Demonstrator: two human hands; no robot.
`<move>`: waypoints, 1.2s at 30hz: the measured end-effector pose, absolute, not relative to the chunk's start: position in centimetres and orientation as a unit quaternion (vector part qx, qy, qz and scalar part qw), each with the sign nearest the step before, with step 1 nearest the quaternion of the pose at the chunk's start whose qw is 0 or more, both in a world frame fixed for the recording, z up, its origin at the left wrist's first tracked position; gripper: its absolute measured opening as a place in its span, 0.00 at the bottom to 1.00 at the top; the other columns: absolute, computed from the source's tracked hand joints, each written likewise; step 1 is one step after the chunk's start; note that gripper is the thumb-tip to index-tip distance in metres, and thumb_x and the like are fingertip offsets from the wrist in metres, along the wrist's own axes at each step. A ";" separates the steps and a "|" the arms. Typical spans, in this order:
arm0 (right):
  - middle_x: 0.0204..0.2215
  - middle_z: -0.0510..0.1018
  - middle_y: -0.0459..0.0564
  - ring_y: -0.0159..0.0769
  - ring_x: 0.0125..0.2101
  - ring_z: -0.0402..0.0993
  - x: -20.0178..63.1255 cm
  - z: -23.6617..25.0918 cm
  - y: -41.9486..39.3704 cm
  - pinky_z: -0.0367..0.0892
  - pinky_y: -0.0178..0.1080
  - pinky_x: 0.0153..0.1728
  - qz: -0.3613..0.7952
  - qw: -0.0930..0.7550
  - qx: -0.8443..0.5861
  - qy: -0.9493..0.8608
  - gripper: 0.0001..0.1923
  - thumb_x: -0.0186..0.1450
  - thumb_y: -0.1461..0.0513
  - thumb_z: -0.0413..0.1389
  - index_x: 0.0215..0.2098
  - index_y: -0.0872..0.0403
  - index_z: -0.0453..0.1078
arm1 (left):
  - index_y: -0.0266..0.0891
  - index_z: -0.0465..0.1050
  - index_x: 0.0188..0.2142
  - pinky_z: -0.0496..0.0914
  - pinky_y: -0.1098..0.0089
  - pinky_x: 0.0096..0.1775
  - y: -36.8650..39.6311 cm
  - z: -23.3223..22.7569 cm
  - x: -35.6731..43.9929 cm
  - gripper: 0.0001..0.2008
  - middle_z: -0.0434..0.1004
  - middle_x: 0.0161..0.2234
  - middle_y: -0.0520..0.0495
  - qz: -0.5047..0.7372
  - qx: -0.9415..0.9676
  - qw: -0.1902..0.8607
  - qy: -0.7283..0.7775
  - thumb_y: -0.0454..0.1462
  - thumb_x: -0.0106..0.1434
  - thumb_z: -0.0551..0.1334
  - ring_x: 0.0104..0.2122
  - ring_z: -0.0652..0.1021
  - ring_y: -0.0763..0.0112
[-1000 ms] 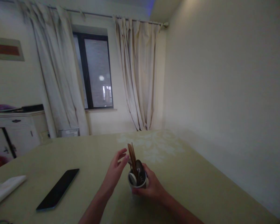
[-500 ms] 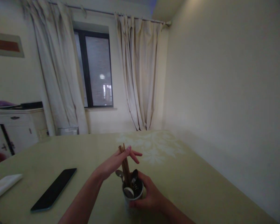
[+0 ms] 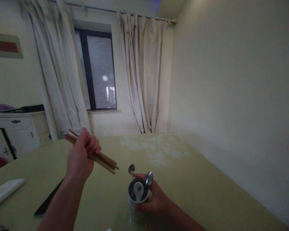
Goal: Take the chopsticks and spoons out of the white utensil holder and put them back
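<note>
Chopsticks (image 3: 96, 156) are clenched in left hand (image 3: 80, 154), clear of cup (image 3: 137, 202); cup is gripped by right hand (image 3: 156, 202). Spoons (image 3: 148, 179) remain inside; a set-down spot on table (image 3: 207, 192) is needed next.

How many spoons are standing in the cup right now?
3: two metal spoons rise above the rim of the cup, one at the back left and one at the right; a white spoon lies inside. More may be hidden.
</note>
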State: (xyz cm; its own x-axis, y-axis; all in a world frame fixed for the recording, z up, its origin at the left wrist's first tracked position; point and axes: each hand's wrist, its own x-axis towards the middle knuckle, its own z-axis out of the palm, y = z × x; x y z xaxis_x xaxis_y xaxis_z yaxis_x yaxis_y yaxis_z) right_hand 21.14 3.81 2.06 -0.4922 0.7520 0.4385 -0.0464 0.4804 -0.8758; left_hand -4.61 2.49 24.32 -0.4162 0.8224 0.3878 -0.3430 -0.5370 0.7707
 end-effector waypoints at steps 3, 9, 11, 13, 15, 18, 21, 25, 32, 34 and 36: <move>0.62 0.73 0.60 0.60 0.60 0.71 21.2 2.1 3.8 0.63 0.63 0.61 0.450 0.446 -0.245 -0.734 0.50 0.52 0.50 0.77 0.69 0.45 0.64 | 0.44 0.57 0.24 0.57 0.77 0.17 4.2 19.7 -5.3 0.27 0.55 0.17 0.65 0.729 0.392 0.338 0.448 0.54 0.58 0.72 0.15 0.56 0.81; 0.62 0.73 0.60 0.62 0.60 0.71 21.5 1.9 3.8 0.64 0.63 0.61 0.439 0.434 -0.262 -0.742 0.51 0.51 0.48 0.78 0.68 0.44 0.65 | 0.46 0.56 0.23 0.55 0.75 0.18 5.9 10.9 -4.7 0.30 0.55 0.16 0.64 0.641 0.415 0.364 0.534 0.64 0.53 0.68 0.15 0.58 0.78; 0.62 0.74 0.60 0.61 0.60 0.72 21.6 2.0 3.8 0.65 0.62 0.61 0.437 0.432 -0.263 -0.744 0.51 0.51 0.48 0.77 0.69 0.45 0.65 | 0.46 0.57 0.22 0.56 0.74 0.19 5.7 8.5 -4.1 0.31 0.57 0.15 0.61 0.603 0.436 0.341 0.574 0.66 0.56 0.64 0.15 0.61 0.76; 0.62 0.74 0.60 0.61 0.60 0.72 21.6 2.0 3.7 0.64 0.62 0.61 0.434 0.429 -0.264 -0.747 0.51 0.51 0.48 0.77 0.69 0.46 0.65 | 0.46 0.59 0.22 0.61 0.71 0.21 5.5 6.5 -3.4 0.31 0.60 0.14 0.58 0.539 0.467 0.325 0.621 0.68 0.58 0.61 0.17 0.66 0.70; 0.62 0.74 0.61 0.62 0.60 0.72 21.6 2.0 3.6 0.63 0.62 0.62 0.435 0.429 -0.268 -0.745 0.51 0.52 0.47 0.77 0.69 0.46 0.65 | 0.43 0.69 0.28 0.73 0.65 0.31 5.4 5.1 -2.9 0.29 0.75 0.23 0.50 0.496 0.540 0.307 0.607 0.66 0.61 0.59 0.26 0.78 0.61; 0.63 0.73 0.61 0.63 0.61 0.71 21.7 2.1 3.5 0.62 0.64 0.62 0.439 0.431 -0.271 -0.740 0.51 0.52 0.47 0.77 0.68 0.46 0.65 | 0.40 0.75 0.47 0.75 0.60 0.48 5.4 4.1 -2.9 0.25 0.85 0.43 0.40 0.442 0.598 0.246 0.622 0.56 0.70 0.52 0.45 0.83 0.52; 0.63 0.72 0.62 0.63 0.61 0.70 21.7 2.4 3.5 0.61 0.64 0.63 0.441 0.428 -0.267 -0.743 0.51 0.52 0.48 0.77 0.68 0.46 0.65 | 0.44 0.72 0.60 0.73 0.59 0.52 5.2 3.9 -3.6 0.21 0.83 0.54 0.38 0.304 0.640 0.147 0.690 0.41 0.75 0.48 0.52 0.82 0.54; 0.62 0.74 0.61 0.62 0.60 0.72 21.7 2.8 3.5 0.63 0.64 0.62 0.448 0.431 -0.261 -0.739 0.50 0.52 0.48 0.77 0.68 0.47 0.65 | 0.46 0.74 0.62 0.69 0.60 0.58 5.0 3.4 -4.4 0.29 0.80 0.59 0.40 0.148 0.708 0.035 0.690 0.27 0.68 0.49 0.58 0.78 0.58; 0.62 0.73 0.61 0.63 0.61 0.70 21.6 2.9 3.4 0.61 0.65 0.63 0.447 0.435 -0.263 -0.736 0.50 0.52 0.47 0.77 0.68 0.46 0.66 | 0.46 0.67 0.69 0.58 0.55 0.71 5.9 1.9 -5.3 0.29 0.64 0.72 0.43 0.151 0.746 0.082 0.644 0.38 0.70 0.58 0.71 0.67 0.57; 0.62 0.74 0.61 0.63 0.62 0.70 21.6 2.9 3.4 0.61 0.64 0.63 0.448 0.436 -0.260 -0.736 0.50 0.52 0.47 0.77 0.68 0.47 0.66 | 0.46 0.65 0.71 0.56 0.51 0.72 5.9 1.7 -5.4 0.33 0.59 0.74 0.41 0.143 0.759 0.103 0.627 0.50 0.68 0.62 0.73 0.63 0.53; 0.61 0.74 0.61 0.63 0.61 0.70 21.6 2.9 3.4 0.62 0.63 0.62 0.449 0.434 -0.257 -0.737 0.51 0.52 0.47 0.77 0.69 0.47 0.65 | 0.46 0.62 0.72 0.52 0.47 0.73 5.8 1.7 -5.1 0.38 0.55 0.75 0.41 0.131 0.768 0.102 0.619 0.56 0.67 0.62 0.74 0.58 0.51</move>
